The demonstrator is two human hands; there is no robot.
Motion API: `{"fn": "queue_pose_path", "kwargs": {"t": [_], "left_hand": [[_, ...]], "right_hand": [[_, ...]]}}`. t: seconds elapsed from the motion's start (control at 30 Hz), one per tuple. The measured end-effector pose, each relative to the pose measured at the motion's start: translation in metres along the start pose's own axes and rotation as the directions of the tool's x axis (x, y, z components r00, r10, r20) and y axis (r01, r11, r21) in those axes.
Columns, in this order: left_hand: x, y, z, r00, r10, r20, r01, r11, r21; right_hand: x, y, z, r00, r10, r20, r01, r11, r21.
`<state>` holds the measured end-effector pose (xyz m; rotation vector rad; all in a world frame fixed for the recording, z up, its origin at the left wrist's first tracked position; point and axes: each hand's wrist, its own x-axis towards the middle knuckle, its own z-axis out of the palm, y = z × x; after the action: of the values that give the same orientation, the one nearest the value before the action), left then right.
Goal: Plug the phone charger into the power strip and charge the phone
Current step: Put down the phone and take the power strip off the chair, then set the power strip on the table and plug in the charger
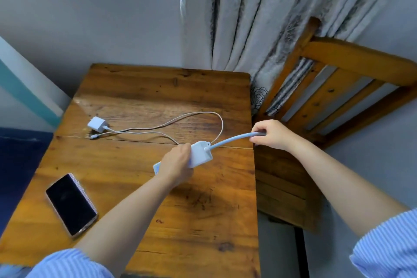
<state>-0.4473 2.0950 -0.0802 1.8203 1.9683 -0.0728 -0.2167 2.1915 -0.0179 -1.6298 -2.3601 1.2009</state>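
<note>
Two hands: left hand [177,165] grips power strip [201,154] above desk [203,210]; right hand [269,134] pinches its cord [234,139].
Charger [97,124]: far left, unplugged.
Phone [71,204]: near left, face up.

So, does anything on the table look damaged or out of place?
Nothing stands out. The charger and its cable lie loose, the phone lies flat, and both hands hold the power strip and its cord.

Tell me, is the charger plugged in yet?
No, not yet. The white charger lies loose on the table, apart from the power strip held in the left hand.
</note>
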Motion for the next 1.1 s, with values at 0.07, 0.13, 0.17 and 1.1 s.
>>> {"fn": "queue_pose_path", "kwargs": {"t": [0.07, 0.13, 0.17, 1.1], "left_hand": [[0.015, -0.003, -0.008, 1.000, 0.022, -0.009, -0.021, 0.998, 0.050], [0.038, -0.007, -0.021, 0.998, 0.046, -0.038, -0.041, 0.991, 0.125], [0.054, -0.009, -0.031, 0.997, 0.052, -0.057, -0.042, 0.986, 0.159], [0.202, -0.062, -0.014, 0.977, -0.059, -0.206, 0.049, 0.997, -0.054]], "right_hand": [[0.012, 0.007, 0.003, 1.000, -0.025, 0.008, 0.025, 1.000, 0.010], [0.026, 0.013, 0.002, 0.997, -0.057, -0.059, 0.058, 0.998, 0.015], [0.036, 0.016, 0.000, 0.989, -0.067, -0.131, 0.072, 0.997, 0.036], [0.206, 0.050, 0.059, 0.870, -0.177, -0.459, -0.008, 0.928, -0.372]]}}
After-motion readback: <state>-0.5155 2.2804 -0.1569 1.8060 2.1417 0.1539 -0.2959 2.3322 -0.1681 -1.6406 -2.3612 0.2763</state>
